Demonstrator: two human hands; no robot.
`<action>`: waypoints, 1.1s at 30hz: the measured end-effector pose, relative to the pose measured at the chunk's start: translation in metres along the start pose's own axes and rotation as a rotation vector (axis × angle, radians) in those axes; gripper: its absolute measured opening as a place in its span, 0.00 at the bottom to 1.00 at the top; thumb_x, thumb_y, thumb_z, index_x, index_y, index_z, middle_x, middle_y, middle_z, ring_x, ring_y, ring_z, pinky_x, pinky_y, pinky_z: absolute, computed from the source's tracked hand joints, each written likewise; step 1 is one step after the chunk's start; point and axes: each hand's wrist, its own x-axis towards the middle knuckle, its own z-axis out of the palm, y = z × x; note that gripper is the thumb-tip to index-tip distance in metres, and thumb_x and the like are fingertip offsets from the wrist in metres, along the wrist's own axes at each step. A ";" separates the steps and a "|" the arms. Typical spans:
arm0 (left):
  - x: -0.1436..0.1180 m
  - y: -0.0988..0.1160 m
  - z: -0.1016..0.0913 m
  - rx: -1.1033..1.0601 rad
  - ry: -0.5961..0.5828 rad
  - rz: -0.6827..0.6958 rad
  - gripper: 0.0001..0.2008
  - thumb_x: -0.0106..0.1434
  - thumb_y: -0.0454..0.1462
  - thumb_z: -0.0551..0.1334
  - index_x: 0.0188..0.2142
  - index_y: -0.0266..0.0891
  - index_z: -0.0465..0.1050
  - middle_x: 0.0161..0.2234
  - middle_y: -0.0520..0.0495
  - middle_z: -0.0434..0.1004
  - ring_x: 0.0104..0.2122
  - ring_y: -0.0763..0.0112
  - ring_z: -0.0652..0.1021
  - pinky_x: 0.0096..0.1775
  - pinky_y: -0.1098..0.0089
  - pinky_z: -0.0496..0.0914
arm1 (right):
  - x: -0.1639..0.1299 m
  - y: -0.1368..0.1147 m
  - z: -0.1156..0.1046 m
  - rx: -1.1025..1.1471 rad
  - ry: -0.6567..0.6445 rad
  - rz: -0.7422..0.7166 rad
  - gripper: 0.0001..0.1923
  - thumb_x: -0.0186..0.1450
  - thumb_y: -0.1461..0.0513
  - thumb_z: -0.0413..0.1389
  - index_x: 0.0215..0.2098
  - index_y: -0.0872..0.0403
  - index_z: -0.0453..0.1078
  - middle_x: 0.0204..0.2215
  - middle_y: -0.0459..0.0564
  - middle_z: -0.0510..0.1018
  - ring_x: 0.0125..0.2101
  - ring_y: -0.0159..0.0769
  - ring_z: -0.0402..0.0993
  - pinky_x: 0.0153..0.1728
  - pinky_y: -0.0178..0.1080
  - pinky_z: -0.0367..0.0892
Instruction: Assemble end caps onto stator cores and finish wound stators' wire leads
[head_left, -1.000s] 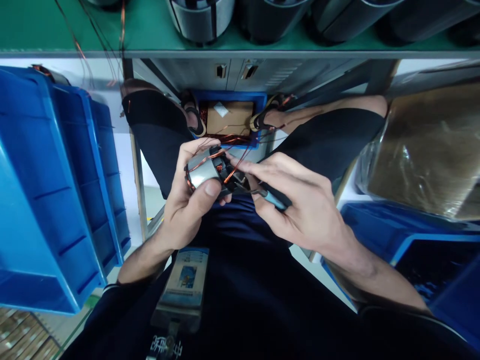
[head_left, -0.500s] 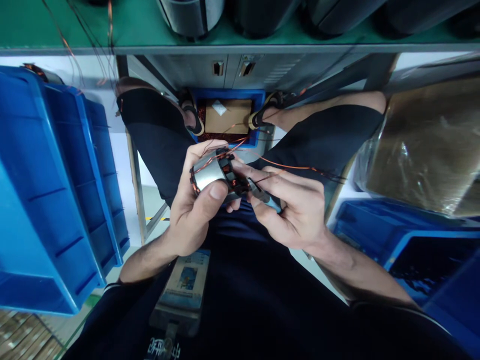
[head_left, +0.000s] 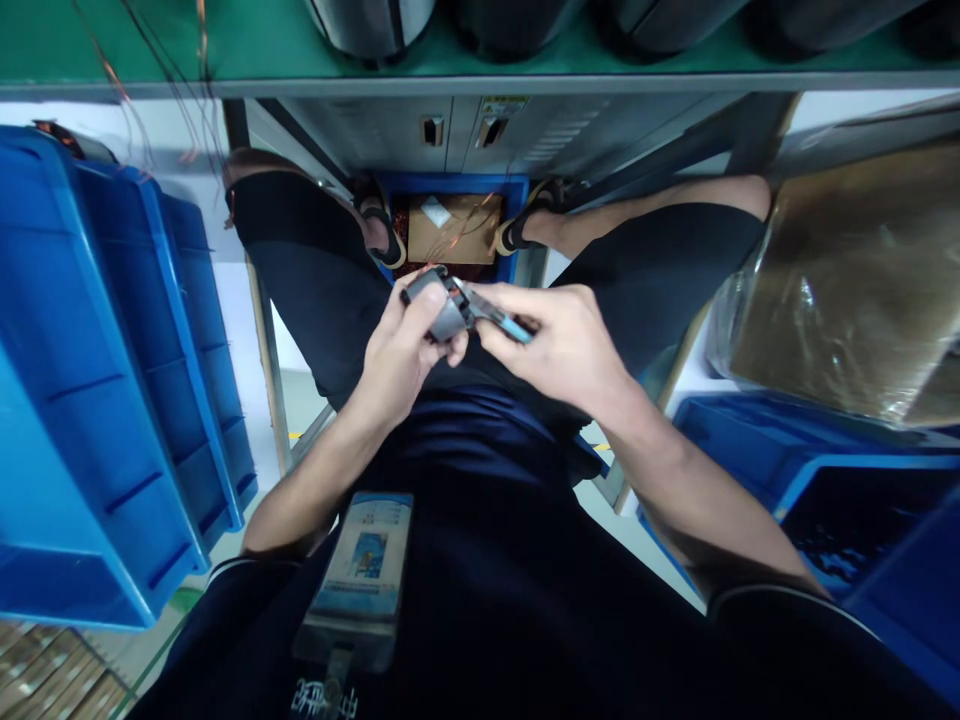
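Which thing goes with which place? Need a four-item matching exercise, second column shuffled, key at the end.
Column 1
1. metal cylinder
2. blue-handled tool
3. badge
4. flat cardboard

Column 2
A. inside the blue bin between the feet
B. gripped by the left hand
C. against the dark shirt
D. held in the right hand

Pairs: 1-B, 2-D, 3-C, 4-A

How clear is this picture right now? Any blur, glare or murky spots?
Head view: the metal part in the left hand looks slightly smeared, its fine detail hard to read; head view: glare streaks the clear plastic wrap at the picture's right; head view: much of the dark shirt sinks into near-black.
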 end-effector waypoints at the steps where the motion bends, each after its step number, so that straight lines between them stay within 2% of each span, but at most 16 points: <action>1: 0.017 -0.007 -0.002 -0.030 0.022 -0.072 0.14 0.77 0.47 0.75 0.46 0.39 0.79 0.37 0.49 0.82 0.27 0.74 0.78 0.28 0.72 0.71 | 0.010 0.015 0.006 0.045 -0.037 0.087 0.14 0.73 0.64 0.63 0.51 0.55 0.91 0.39 0.46 0.90 0.34 0.32 0.80 0.43 0.35 0.77; 3: 0.049 -0.020 -0.007 -0.094 0.081 -0.222 0.12 0.80 0.43 0.70 0.41 0.37 0.79 0.33 0.48 0.81 0.24 0.75 0.75 0.26 0.72 0.68 | 0.028 0.047 0.017 0.108 -0.089 0.226 0.10 0.69 0.64 0.63 0.43 0.57 0.88 0.30 0.44 0.83 0.28 0.29 0.72 0.34 0.34 0.70; 5: 0.071 -0.029 -0.011 -0.140 0.145 -0.317 0.12 0.81 0.41 0.69 0.40 0.38 0.77 0.30 0.48 0.80 0.22 0.75 0.74 0.25 0.73 0.66 | 0.040 0.076 0.025 0.131 -0.092 0.304 0.10 0.68 0.64 0.61 0.41 0.56 0.86 0.23 0.42 0.76 0.23 0.29 0.67 0.28 0.35 0.66; 7: 0.078 -0.034 -0.013 -0.157 0.179 -0.335 0.12 0.81 0.41 0.69 0.40 0.39 0.76 0.30 0.50 0.80 0.23 0.76 0.74 0.26 0.74 0.67 | 0.044 0.093 0.028 0.123 -0.065 0.345 0.12 0.68 0.64 0.59 0.44 0.56 0.85 0.21 0.40 0.72 0.21 0.31 0.65 0.27 0.36 0.67; 9: 0.071 -0.033 -0.013 -0.163 0.169 -0.267 0.11 0.82 0.43 0.69 0.42 0.41 0.75 0.33 0.51 0.79 0.26 0.75 0.77 0.29 0.74 0.70 | 0.041 0.096 0.023 0.096 -0.035 0.353 0.15 0.68 0.64 0.59 0.48 0.56 0.86 0.23 0.42 0.74 0.23 0.34 0.69 0.31 0.39 0.72; 12: 0.045 -0.023 -0.010 -0.140 0.101 -0.054 0.13 0.81 0.49 0.70 0.47 0.44 0.78 0.41 0.49 0.80 0.33 0.71 0.81 0.33 0.72 0.74 | 0.025 0.073 0.010 0.021 0.009 0.262 0.24 0.67 0.65 0.60 0.59 0.55 0.88 0.37 0.49 0.85 0.37 0.41 0.79 0.50 0.46 0.80; 14: 0.026 -0.011 -0.005 -0.079 0.036 0.073 0.14 0.79 0.52 0.72 0.48 0.46 0.81 0.44 0.48 0.79 0.36 0.68 0.81 0.33 0.72 0.73 | 0.012 0.049 0.001 -0.076 0.032 0.096 0.32 0.70 0.64 0.60 0.70 0.53 0.83 0.47 0.53 0.87 0.46 0.46 0.82 0.59 0.51 0.80; 15: 0.016 -0.005 -0.001 -0.043 0.006 0.117 0.15 0.78 0.53 0.73 0.48 0.47 0.82 0.44 0.48 0.78 0.36 0.68 0.80 0.32 0.72 0.73 | 0.006 0.036 -0.002 -0.134 0.048 0.000 0.34 0.72 0.64 0.59 0.75 0.52 0.79 0.49 0.54 0.86 0.48 0.48 0.82 0.61 0.53 0.80; 17: -0.002 0.008 0.007 0.011 -0.034 0.172 0.16 0.76 0.54 0.75 0.48 0.48 0.82 0.43 0.48 0.77 0.35 0.68 0.79 0.33 0.71 0.74 | -0.003 0.013 -0.007 -0.251 0.096 -0.166 0.36 0.76 0.62 0.57 0.81 0.48 0.74 0.47 0.55 0.82 0.49 0.50 0.81 0.60 0.56 0.81; 19: -0.016 0.020 0.016 0.028 -0.037 0.211 0.16 0.75 0.54 0.76 0.48 0.48 0.81 0.43 0.48 0.78 0.38 0.65 0.81 0.38 0.68 0.79 | -0.009 -0.006 -0.012 -0.329 0.148 -0.242 0.35 0.77 0.62 0.58 0.82 0.42 0.72 0.47 0.54 0.81 0.48 0.51 0.80 0.59 0.58 0.80; 22: -0.032 0.031 0.027 0.019 -0.020 0.249 0.16 0.74 0.54 0.77 0.48 0.49 0.80 0.48 0.47 0.83 0.49 0.58 0.86 0.51 0.60 0.85 | -0.013 -0.026 -0.017 -0.399 0.176 -0.230 0.35 0.78 0.62 0.61 0.80 0.34 0.72 0.51 0.55 0.82 0.50 0.53 0.80 0.58 0.58 0.79; 24: -0.037 0.034 0.030 0.014 -0.007 0.251 0.17 0.74 0.55 0.77 0.48 0.50 0.79 0.51 0.47 0.85 0.54 0.55 0.87 0.54 0.56 0.86 | -0.014 -0.035 -0.019 -0.429 0.176 -0.210 0.32 0.78 0.61 0.61 0.78 0.34 0.74 0.51 0.55 0.83 0.51 0.54 0.79 0.58 0.59 0.79; 27: -0.041 0.035 0.033 -0.014 -0.017 0.240 0.16 0.74 0.53 0.78 0.47 0.50 0.79 0.53 0.47 0.85 0.53 0.55 0.88 0.54 0.55 0.87 | -0.015 -0.044 -0.020 -0.451 0.185 -0.226 0.30 0.80 0.60 0.58 0.77 0.36 0.75 0.52 0.55 0.83 0.50 0.52 0.78 0.57 0.58 0.80; 31: -0.045 0.032 0.034 -0.016 -0.014 0.233 0.16 0.74 0.52 0.77 0.48 0.50 0.78 0.52 0.47 0.83 0.53 0.58 0.87 0.58 0.55 0.85 | -0.019 -0.049 -0.020 -0.432 0.198 -0.218 0.29 0.82 0.57 0.59 0.79 0.34 0.73 0.51 0.51 0.85 0.49 0.48 0.81 0.56 0.54 0.82; 33: -0.046 0.030 0.034 0.019 -0.020 0.232 0.16 0.75 0.52 0.77 0.48 0.50 0.77 0.51 0.47 0.82 0.54 0.57 0.86 0.59 0.55 0.84 | -0.021 -0.049 -0.019 -0.406 0.185 -0.216 0.29 0.82 0.58 0.60 0.79 0.33 0.74 0.46 0.50 0.86 0.43 0.44 0.82 0.50 0.50 0.84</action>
